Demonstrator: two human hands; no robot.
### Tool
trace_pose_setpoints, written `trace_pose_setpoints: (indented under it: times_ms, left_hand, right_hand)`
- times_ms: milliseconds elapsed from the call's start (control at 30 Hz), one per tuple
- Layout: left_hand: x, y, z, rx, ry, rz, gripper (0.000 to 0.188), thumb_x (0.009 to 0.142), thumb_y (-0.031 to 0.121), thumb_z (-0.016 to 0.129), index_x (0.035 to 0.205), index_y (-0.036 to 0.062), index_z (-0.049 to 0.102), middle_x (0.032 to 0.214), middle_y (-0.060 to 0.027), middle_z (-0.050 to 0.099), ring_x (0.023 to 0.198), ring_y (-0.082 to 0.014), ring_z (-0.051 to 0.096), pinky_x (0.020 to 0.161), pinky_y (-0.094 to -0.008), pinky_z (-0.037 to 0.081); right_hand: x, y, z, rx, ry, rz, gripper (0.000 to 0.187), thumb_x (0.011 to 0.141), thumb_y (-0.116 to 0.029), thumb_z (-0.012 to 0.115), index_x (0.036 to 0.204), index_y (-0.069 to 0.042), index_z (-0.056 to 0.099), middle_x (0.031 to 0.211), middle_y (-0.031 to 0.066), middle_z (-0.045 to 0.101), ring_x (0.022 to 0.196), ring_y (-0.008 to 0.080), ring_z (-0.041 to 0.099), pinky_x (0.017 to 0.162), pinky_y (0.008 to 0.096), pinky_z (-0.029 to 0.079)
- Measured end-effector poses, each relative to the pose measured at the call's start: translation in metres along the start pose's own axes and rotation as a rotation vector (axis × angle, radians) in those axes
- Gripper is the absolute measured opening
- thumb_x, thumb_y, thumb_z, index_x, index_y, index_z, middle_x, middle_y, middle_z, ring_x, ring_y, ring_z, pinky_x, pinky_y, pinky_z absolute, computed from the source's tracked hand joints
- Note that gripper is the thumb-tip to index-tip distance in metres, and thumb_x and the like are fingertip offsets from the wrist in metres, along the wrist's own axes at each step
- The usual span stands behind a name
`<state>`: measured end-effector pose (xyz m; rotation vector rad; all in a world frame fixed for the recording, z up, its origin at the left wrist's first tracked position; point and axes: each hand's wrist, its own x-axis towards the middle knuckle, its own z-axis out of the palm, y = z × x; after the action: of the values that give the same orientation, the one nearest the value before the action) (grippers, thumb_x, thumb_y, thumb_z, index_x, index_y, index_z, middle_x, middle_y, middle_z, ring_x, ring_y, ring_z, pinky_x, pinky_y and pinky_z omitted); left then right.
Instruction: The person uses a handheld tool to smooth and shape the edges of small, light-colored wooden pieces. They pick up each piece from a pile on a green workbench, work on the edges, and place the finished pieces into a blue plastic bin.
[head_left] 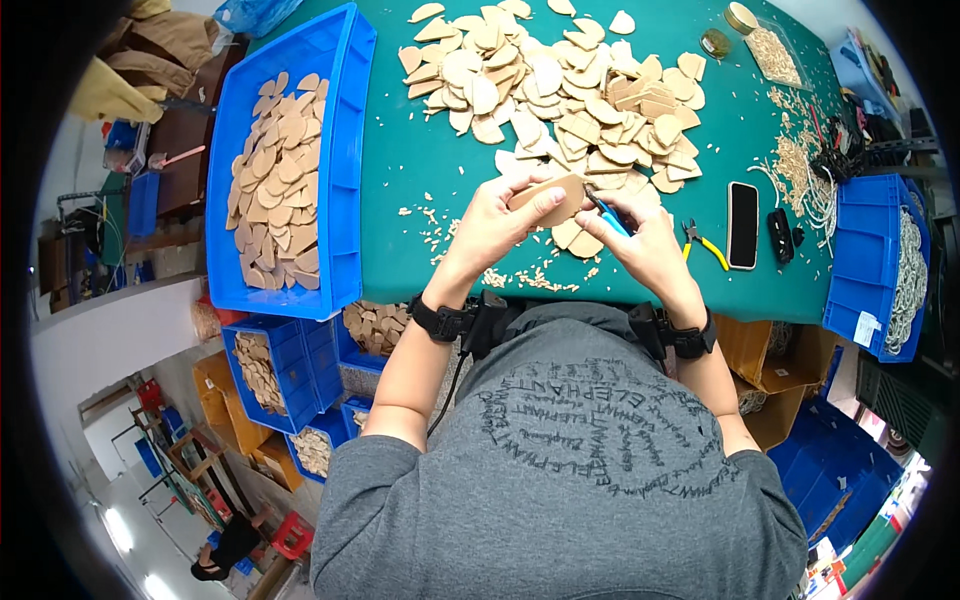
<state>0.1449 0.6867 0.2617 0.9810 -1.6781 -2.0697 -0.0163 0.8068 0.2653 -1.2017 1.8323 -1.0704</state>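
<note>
My left hand (499, 222) is closed around a flat tan rounded piece (553, 200), thumb on its face. Close by on the right, my right hand (648, 240) grips a small blue-handled tool (613, 221), maybe nippers; its dark tip is at the piece's right edge. Whether the tip touches the piece I cannot tell. Just beyond both hands lies a big loose heap of similar tan half-round pieces (545, 80) on the green table (400, 255). Small pale scraps (530, 275) are scattered near the table's front edge.
At the left a blue crate (343, 170) holds more tan pieces. Right of my hands lie yellow-handled pliers (712, 252), a phone (742, 226) and a black device (780, 235). Pale pegs (795, 150) and a blue crate of cord-like material (865, 260) are farther right.
</note>
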Motion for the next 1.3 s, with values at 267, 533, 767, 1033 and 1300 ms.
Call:
trace_pose_setpoints:
  times_ms: [267, 533, 767, 1033, 1300]
  left_hand:
    - [-0.014, -0.006, -0.006, 0.165, 0.121, 0.157, 0.025, 0.088, 0.027, 0.067, 0.104, 0.0076, 0.066, 0.071, 0.0044, 0.059, 0.054, -0.0001, 0.044, 0.046, -0.0172, 0.032]
    - [-0.018, -0.002, -0.006, 0.235, 0.157, 0.189, 0.025, 0.088, 0.026, 0.067, 0.104, 0.0061, 0.067, 0.071, 0.0037, 0.06, 0.055, -0.0007, 0.045, 0.046, -0.0179, 0.032]
    - [-0.016, 0.003, -0.007, 0.256, 0.143, 0.177, 0.026, 0.088, 0.025, 0.067, 0.104, 0.0048, 0.067, 0.074, 0.0019, 0.063, 0.06, -0.0015, 0.05, 0.05, -0.0187, 0.037]
    - [-0.013, 0.002, -0.011, 0.367, 0.143, 0.234, 0.029, 0.087, 0.025, 0.067, 0.105, 0.0023, 0.066, 0.083, -0.0044, 0.069, 0.073, -0.0064, 0.06, 0.062, -0.0231, 0.048]
    - [-0.014, 0.002, -0.015, 0.416, 0.142, 0.228, 0.029, 0.087, 0.025, 0.066, 0.105, 0.0019, 0.067, 0.083, -0.0056, 0.069, 0.074, -0.0065, 0.061, 0.064, -0.023, 0.048]
  right_hand:
    - [0.005, -0.008, 0.005, -0.017, -0.052, -0.114, 0.033, 0.082, -0.03, 0.072, 0.101, -0.003, 0.067, 0.088, 0.0062, 0.069, 0.076, 0.0116, 0.064, 0.071, 0.0252, 0.05]
    - [0.005, -0.008, 0.01, 0.008, -0.029, -0.135, 0.032, 0.082, -0.03, 0.073, 0.098, -0.003, 0.066, 0.085, 0.0051, 0.068, 0.075, 0.0102, 0.062, 0.068, 0.0242, 0.05]
    - [0.006, -0.007, 0.011, 0.019, -0.024, -0.11, 0.031, 0.082, -0.03, 0.072, 0.097, -0.004, 0.066, 0.085, 0.0046, 0.068, 0.075, 0.0105, 0.062, 0.068, 0.0248, 0.05]
    - [0.01, -0.007, 0.011, -0.004, -0.057, -0.068, 0.029, 0.083, -0.03, 0.072, 0.097, -0.004, 0.066, 0.083, 0.0042, 0.068, 0.073, 0.0103, 0.061, 0.066, 0.0246, 0.049]
    - [0.011, 0.001, 0.022, 0.141, -0.05, -0.006, 0.029, 0.083, -0.031, 0.071, 0.091, -0.004, 0.065, 0.069, 0.0007, 0.059, 0.058, 0.0054, 0.05, 0.052, 0.022, 0.04]
